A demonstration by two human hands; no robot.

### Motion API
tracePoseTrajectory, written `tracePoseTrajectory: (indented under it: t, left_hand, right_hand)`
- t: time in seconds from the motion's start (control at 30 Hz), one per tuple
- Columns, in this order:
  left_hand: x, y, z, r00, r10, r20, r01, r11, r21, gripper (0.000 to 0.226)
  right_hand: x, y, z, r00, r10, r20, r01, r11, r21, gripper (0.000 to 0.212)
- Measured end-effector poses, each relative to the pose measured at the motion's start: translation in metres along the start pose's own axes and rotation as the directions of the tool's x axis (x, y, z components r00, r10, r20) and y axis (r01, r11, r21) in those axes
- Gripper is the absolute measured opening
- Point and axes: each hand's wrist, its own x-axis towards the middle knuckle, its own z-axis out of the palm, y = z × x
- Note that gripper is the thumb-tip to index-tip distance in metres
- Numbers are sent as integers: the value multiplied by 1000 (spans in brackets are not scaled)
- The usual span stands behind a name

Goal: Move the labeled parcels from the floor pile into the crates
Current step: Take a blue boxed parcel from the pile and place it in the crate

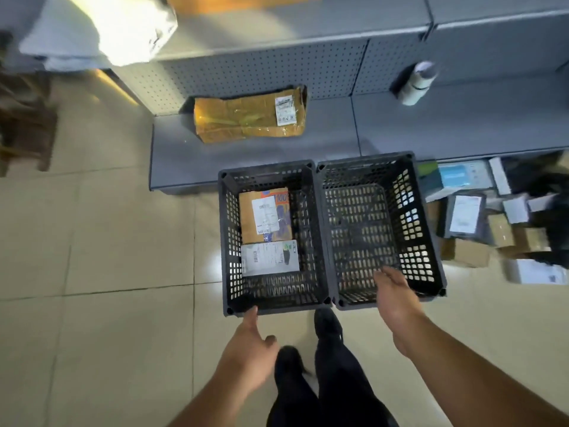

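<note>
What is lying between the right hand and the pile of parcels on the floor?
In the head view, the right wall of the empty crate stands between the right hand and the parcel pile; past that wall there is only bare floor.

Dim indoor light, blown-out glare on the white bag [123, 29] at top left, bright reflection on the floor [92, 241] tiles beside the crates, motion blur at right, wide-angle bending at edges.

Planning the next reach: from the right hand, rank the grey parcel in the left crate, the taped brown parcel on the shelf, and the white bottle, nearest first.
From the right hand:
1. Grey parcel, in the left crate, to its left.
2. Taped brown parcel, on the low shelf beyond the crates.
3. White bottle, farther back, right of that parcel.
</note>
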Motion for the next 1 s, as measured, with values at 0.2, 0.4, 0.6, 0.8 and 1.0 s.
tracePoseTrajectory:
  t: [0.2,0.4,0.6,0.8,1.0]
  left_hand:
    - [-37,37,2,986,160,-39,-160,987,10,71]
    - [-72,100,37,951,306,40,-308,950,50,68]
    - [-87,165,116,914,390,112,-391,920,-13,67]
    - [-107,236,215,909,410,73,-413,911,23,66]
    - [-141,309,317,933,347,94,-352,935,50,68]
  right_hand:
    - [-62,5,-52,998,-37,-43,41,993,106,40]
    - [-99,26,-125,991,-85,-105,95,990,100,36]
    - [-77,49,-214,986,-63,-157,82,989,121,41]
    - [-26,64,-310,992,-54,-118,73,984,163,44]
    - [5,84,-429,989,-76,-126,98,980,174,42]
